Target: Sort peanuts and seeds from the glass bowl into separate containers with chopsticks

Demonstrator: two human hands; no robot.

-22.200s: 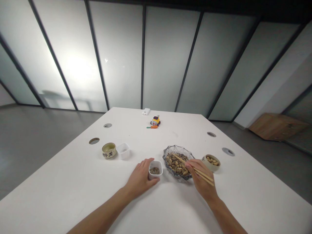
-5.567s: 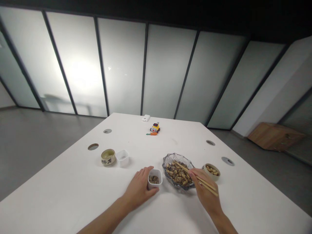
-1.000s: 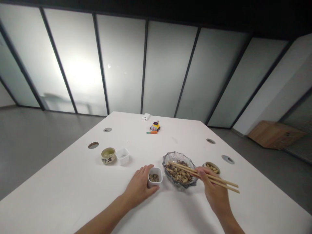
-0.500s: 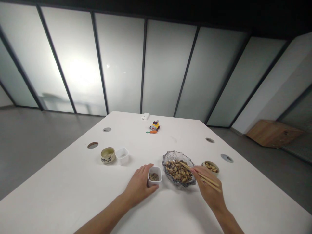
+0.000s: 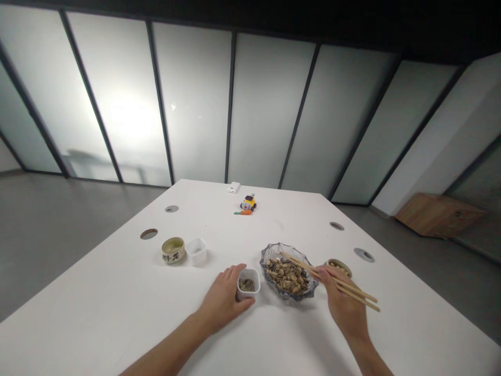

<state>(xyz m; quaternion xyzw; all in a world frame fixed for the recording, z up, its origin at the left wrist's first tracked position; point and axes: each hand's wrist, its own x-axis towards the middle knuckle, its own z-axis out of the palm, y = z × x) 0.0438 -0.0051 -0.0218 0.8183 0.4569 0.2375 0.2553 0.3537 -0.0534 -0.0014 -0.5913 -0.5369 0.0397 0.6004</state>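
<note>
My left hand (image 5: 224, 295) is wrapped round the side of a small white square cup (image 5: 255, 292) standing on the table. Sunflower seeds (image 5: 246, 284) lie in the bottom of this cup. In my right hand (image 5: 344, 300) is a pair of chopsticks (image 5: 354, 293), their tips over a clear glass bowl (image 5: 267, 271) with a wavy rim. The bowl holds a heap of mixed seeds and nuts (image 5: 287, 277). I cannot make out anything between the chopstick tips. Behind my right hand, a small round bowl (image 5: 329, 262) of nuts is partly hidden.
To the left, a green-glazed bowl with dark characters (image 5: 173, 251) stands beside another white square cup (image 5: 196, 256). Farther back are a yellow toy car (image 5: 249, 202), an orange toy carrot (image 5: 246, 212) and a white box-shaped device (image 5: 234, 187). Round holes (image 5: 149, 234) pierce the white table (image 5: 117, 313).
My right hand has moved right with the chopsticks, which now lie flatter over the glass bowl and cover more of the small nut bowl. My left hand stays on the white cup.
</note>
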